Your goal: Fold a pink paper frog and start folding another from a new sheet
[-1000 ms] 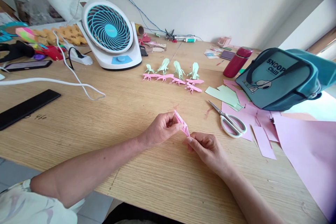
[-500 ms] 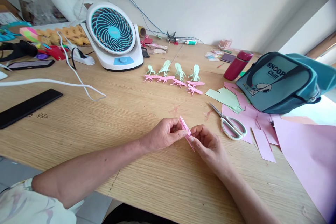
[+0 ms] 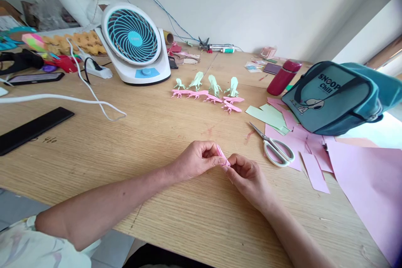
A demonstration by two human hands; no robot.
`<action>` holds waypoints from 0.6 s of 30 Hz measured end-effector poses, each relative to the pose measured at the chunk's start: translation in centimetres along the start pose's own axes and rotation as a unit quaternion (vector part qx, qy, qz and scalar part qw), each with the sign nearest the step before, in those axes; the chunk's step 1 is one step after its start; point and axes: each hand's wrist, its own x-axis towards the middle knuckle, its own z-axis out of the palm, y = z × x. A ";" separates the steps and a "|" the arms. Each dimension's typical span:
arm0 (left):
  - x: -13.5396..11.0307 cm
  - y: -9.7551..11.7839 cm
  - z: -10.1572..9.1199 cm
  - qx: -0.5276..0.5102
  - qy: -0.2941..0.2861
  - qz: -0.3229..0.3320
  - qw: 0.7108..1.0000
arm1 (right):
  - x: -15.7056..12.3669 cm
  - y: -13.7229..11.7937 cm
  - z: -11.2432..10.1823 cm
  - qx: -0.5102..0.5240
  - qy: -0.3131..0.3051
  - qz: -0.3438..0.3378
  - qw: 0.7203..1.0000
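A small strip of folded pink paper [image 3: 222,153] is pinched between my two hands above the tabletop. My left hand [image 3: 202,160] grips its upper part between thumb and fingers. At its lower end, the thumb and forefinger of my right hand [image 3: 246,173] press on it, covering much of that end. Beyond my hands, several pink folded paper insects [image 3: 197,93] form a row, with several pale green ones [image 3: 214,85] standing behind them. Scissors with white handles [image 3: 276,150] lie to the right, slightly open, partly over pink paper.
Cut pink sheets [image 3: 367,180] and green paper pieces [image 3: 266,116] cover the right side, beside a teal bag [image 3: 317,96] and a dark red flask [image 3: 284,77]. A white fan [image 3: 133,44], a white cable [image 3: 63,97] and a black flat case [image 3: 34,130] occupy the left.
My right thumb and fingers have shifted slightly left and down along the pink paper, hiding its lower end, which stuck out before. The left hand keeps its grip.
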 end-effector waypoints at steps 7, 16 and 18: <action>-0.3 0.1 0.1 0.039 0.002 0.037 0.999 | 0.0 -0.1 0.2 -0.011 0.004 0.006 1.000; -0.4 0.5 0.1 0.089 0.037 0.083 0.992 | -0.1 -0.4 0.4 -0.017 0.004 0.003 1.000; -0.3 0.4 0.0 0.068 0.046 0.073 0.994 | -0.1 -0.4 0.4 -0.018 0.005 0.003 1.000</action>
